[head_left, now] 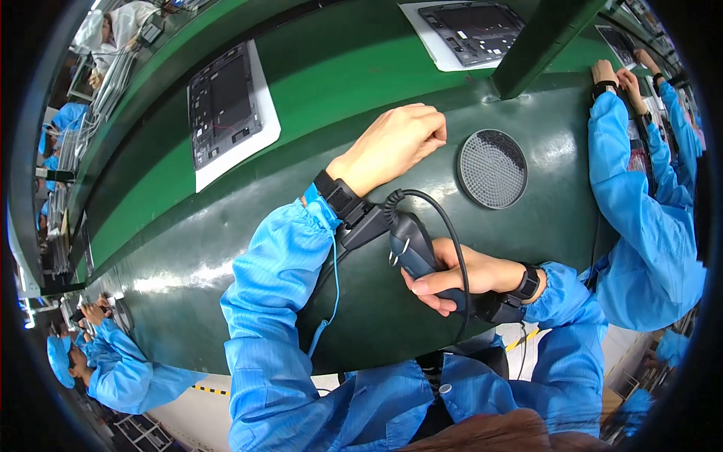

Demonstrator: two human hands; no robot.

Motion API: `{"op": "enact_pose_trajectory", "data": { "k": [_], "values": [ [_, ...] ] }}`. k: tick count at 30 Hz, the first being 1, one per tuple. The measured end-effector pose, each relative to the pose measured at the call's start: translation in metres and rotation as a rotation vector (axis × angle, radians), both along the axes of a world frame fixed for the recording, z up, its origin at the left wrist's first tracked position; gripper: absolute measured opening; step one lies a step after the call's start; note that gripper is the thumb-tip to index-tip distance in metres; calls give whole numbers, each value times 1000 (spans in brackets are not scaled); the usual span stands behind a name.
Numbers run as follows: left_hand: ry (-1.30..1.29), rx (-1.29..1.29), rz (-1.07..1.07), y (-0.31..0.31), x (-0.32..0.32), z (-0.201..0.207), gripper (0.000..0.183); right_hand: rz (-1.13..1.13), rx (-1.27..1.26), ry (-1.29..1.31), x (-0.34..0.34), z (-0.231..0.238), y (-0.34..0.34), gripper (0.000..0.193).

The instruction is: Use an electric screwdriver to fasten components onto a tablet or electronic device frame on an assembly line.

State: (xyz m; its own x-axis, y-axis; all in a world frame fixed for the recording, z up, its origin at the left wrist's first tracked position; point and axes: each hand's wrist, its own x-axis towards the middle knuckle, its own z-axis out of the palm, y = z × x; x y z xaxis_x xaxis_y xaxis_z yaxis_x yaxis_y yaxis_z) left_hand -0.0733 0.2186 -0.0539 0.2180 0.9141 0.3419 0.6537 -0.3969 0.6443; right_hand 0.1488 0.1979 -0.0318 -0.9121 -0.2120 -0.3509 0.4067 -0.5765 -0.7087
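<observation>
My right hand (pixel 482 271) is wrapped round a dark corded electric screwdriver (pixel 413 245) with a wire hanging loop at its top. The tool's tip is hidden below the hand. Ahead and to the left, my left hand (pixel 395 147) hangs over the dark green bench, fingers curled in and pressed together. Whatever is in them, if anything, is hidden. To the right of that hand lies a round grey dish (pixel 486 184) with a grid of small holes and dark little pieces, seemingly screws, heaped along its far side.
Two flat dark device housings (pixel 222 105) (pixel 471 34) lie on white sheets on the green belt beyond the bench. A green post (pixel 546 45) rises at the bench's far edge. The screwdriver's black cord (pixel 456 233) loops over my right hand. Co-workers in blue sleeves (pixel 629 173) sit at right and left.
</observation>
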Motion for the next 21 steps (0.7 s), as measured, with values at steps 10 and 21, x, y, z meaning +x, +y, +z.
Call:
{"op": "enact_pose_trajectory", "data": {
  "k": [10, 21],
  "values": [
    [101, 85, 31, 12, 11, 0, 11, 28, 59, 27, 1, 4, 3, 30],
    [-93, -214, 78, 17, 7, 9, 14, 11, 46, 35, 5, 1, 5, 31]
  ]
}}
